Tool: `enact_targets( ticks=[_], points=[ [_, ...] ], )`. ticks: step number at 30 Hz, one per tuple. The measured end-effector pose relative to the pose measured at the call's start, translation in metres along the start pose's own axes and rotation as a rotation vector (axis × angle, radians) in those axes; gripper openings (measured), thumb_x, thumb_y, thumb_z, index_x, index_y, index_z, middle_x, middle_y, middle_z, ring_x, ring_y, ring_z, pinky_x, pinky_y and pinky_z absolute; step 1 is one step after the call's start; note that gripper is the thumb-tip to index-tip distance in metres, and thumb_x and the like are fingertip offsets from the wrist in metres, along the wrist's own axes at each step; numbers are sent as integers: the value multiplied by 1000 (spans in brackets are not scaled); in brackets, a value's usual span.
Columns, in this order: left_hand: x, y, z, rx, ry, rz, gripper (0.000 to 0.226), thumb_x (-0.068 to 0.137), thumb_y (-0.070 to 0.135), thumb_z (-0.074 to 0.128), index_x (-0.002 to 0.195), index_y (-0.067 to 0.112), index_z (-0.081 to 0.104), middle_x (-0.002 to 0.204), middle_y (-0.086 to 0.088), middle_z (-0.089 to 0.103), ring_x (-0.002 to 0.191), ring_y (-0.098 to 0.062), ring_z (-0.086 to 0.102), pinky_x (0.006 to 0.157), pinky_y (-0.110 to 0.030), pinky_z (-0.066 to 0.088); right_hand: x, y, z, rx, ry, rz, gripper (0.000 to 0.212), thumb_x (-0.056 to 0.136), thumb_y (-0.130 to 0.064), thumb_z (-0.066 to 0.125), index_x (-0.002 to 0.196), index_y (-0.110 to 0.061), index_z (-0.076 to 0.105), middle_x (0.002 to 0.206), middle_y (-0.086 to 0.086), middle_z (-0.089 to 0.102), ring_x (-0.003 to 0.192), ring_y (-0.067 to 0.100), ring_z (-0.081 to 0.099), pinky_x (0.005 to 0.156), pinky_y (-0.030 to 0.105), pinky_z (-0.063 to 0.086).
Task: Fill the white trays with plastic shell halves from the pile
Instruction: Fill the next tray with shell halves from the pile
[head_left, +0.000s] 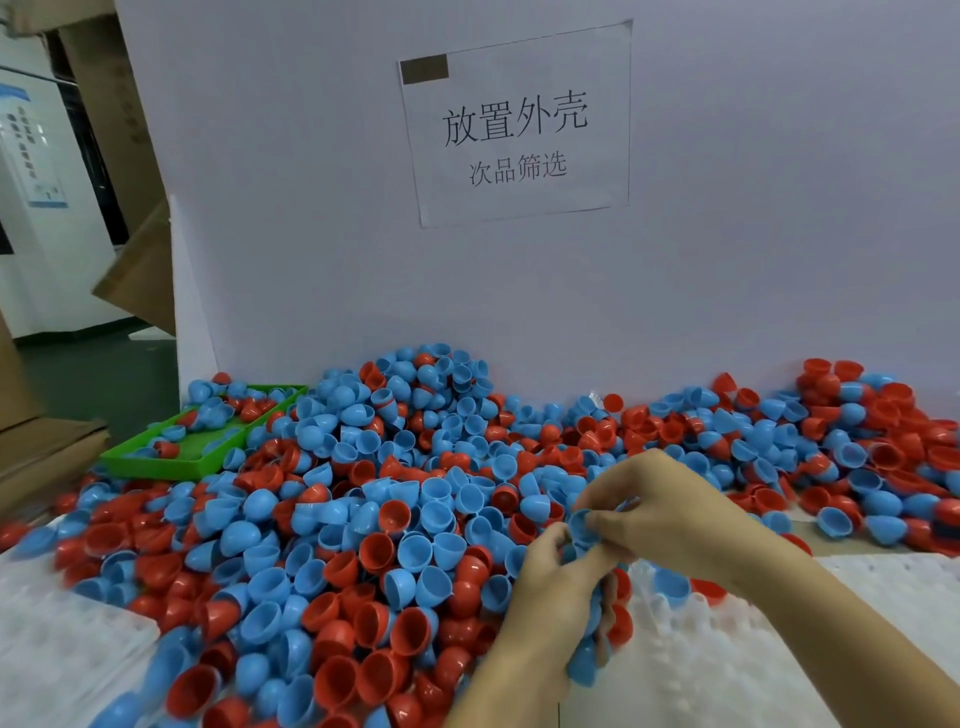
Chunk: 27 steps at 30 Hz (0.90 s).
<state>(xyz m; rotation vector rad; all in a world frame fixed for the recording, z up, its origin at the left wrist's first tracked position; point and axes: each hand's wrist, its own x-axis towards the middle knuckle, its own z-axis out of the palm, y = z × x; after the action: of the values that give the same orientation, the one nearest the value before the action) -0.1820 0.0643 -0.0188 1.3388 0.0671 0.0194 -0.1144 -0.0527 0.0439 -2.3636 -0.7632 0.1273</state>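
The right hand (660, 512) pinches a blue shell half (584, 527) between thumb and fingertips. Just below, the left hand (550, 587) curls round a stack of blue shell halves (584, 660). Both hover over a white tray (727, 670) at the pile's (363, 519) near edge. Another white tray (62, 649) lies left. A green tray (197, 457) sits behind, partly buried.

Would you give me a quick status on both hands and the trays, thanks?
Left hand holds blue shells. Right hand pinches one blue shell. White tray in front has a few shells. Pile spills over tray edge.
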Motion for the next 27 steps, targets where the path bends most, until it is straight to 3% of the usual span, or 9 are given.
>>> enact_targets(
  ticks=[3,6,11,16,21,24,27],
  points=[
    [0,-1,-2,-142,52,-42,14,96,18,64,97,7,55,62,-7,50,44,-16,39,35,-19,30,0,8,-1,148,118,58,23,89,-16,72,72,-33,74,74,-22,72,71,-6,67,66,16,56],
    [1,0,-4,-217,80,-67,14,97,22,60,99,9,57,63,-6,52,44,-16,40,36,-18,30,-3,10,5,240,145,86,19,89,-13,70,78,-27,73,71,-16,73,66,1,70,57,15,54],
    [2,-1,-5,-315,156,-19,14,97,24,61,93,11,56,63,-9,51,43,-16,39,37,-18,30,-4,13,6,223,137,114,8,89,-25,72,81,-25,73,73,-11,74,67,5,71,59,17,56],
    [5,0,-6,-409,199,28,20,92,26,65,88,8,59,67,-10,52,42,-16,38,36,-17,31,-8,17,8,185,168,145,10,91,-20,70,81,-21,71,65,-10,72,62,3,71,57,15,53],
    [6,-2,-6,-363,220,52,11,96,18,63,97,8,59,74,-13,65,42,-18,45,35,-18,34,-10,18,10,313,272,210,8,90,-14,70,91,-19,64,76,-1,73,63,9,73,65,26,60],
    [5,-2,-5,-300,240,97,11,96,19,63,96,9,59,76,-11,68,44,-20,48,36,-20,36,-10,17,10,194,322,193,7,93,-23,65,87,-27,63,83,-8,70,71,6,69,59,15,51],
    [4,-7,-5,0,275,253,7,95,24,67,88,24,64,82,-6,71,56,-17,56,50,-28,43,-13,13,6,132,165,179,17,95,-38,62,79,-34,67,78,-12,70,72,6,67,54,13,48]
  ],
)
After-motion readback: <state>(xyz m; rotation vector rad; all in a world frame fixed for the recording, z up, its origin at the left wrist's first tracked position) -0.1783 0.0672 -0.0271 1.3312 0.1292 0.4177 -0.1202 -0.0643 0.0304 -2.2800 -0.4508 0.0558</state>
